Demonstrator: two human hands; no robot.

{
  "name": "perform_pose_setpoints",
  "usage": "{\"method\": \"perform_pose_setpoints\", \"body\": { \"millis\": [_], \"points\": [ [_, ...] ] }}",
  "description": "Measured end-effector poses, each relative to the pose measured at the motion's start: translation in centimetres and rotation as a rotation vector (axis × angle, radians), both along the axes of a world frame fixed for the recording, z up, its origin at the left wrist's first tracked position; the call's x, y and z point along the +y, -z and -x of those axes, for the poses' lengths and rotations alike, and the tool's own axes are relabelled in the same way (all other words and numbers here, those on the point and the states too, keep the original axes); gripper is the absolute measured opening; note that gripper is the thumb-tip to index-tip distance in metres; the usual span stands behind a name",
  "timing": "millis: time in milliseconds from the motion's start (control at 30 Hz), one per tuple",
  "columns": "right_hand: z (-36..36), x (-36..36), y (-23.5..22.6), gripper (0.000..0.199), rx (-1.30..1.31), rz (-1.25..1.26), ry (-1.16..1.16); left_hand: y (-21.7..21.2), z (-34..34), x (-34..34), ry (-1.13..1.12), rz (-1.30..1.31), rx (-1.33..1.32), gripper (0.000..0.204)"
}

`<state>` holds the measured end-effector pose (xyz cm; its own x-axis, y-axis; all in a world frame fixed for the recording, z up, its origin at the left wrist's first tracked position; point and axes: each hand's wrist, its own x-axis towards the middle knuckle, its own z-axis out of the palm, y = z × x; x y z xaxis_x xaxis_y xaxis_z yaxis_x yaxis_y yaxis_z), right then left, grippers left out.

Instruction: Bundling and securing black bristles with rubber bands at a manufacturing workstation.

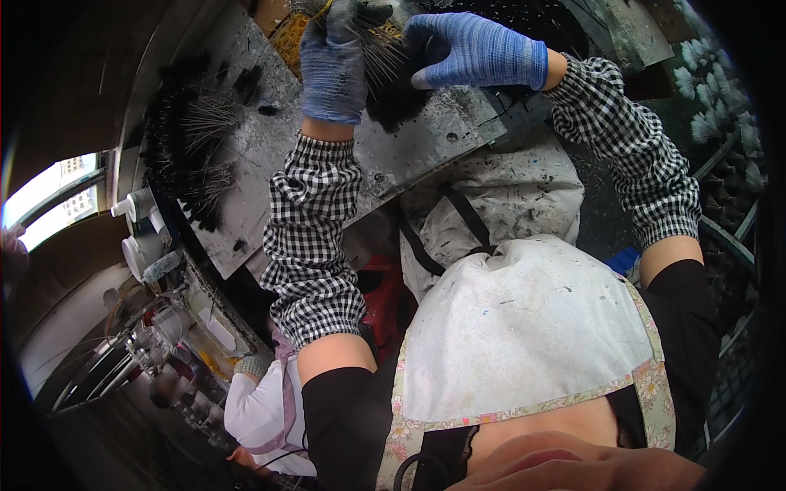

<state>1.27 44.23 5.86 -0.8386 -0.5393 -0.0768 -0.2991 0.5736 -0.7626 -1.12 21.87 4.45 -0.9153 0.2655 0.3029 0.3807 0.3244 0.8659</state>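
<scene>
My left hand [334,78], in a blue knit glove with dark grime, is closed around a bundle of thin wire-stemmed brushes [381,56] at the top of the view. The bare metal stems fan out to the right of it, and black bristles [399,105] show below them. My right hand [479,51], gloved in the same blue, is just right of the bundle. Its thumb and forefinger are spread apart, with nothing plainly between them; its other fingers are partly hidden. Yellow bands [288,39] lie in a heap beside my left hand.
More black wire brushes [205,123] are piled on the left of the worn metal table [270,155]. White-tufted brushes [708,90] stand at the far right. A co-worker in a white sleeve [255,409] is at machinery, lower left. A stained cloth [516,196] hangs by the near edge.
</scene>
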Motion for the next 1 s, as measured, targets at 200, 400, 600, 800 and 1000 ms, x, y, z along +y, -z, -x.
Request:
{"method": "perform_pose_setpoints", "body": {
  "millis": [200,400,600,800,1000],
  "points": [
    [1.3,0.8,1.0,0.044,-0.033,0.339,0.015,-0.6,1.9,3.6,-0.142,-0.42,-0.234,0.035],
    [1.6,2.5,0.8,0.038,0.288,0.116,0.147,0.0,3.7,6.3,-0.047,-0.39,-0.081,0.025],
    [2.7,6.5,1.2,0.032,0.309,0.09,0.129,-0.5,4.3,9.3,0.305,-0.256,0.092,0.035],
    [3.7,7.9,4.5,0.04,0.589,0.384,0.147,0.0,5.6,11.9,0.179,0.385,0.709,0.04],
    [6.1,9.9,10.6,0.044,0.585,0.002,0.021,2.6,6.5,13.1,0.289,0.686,0.735,0.034]
  ]
}}
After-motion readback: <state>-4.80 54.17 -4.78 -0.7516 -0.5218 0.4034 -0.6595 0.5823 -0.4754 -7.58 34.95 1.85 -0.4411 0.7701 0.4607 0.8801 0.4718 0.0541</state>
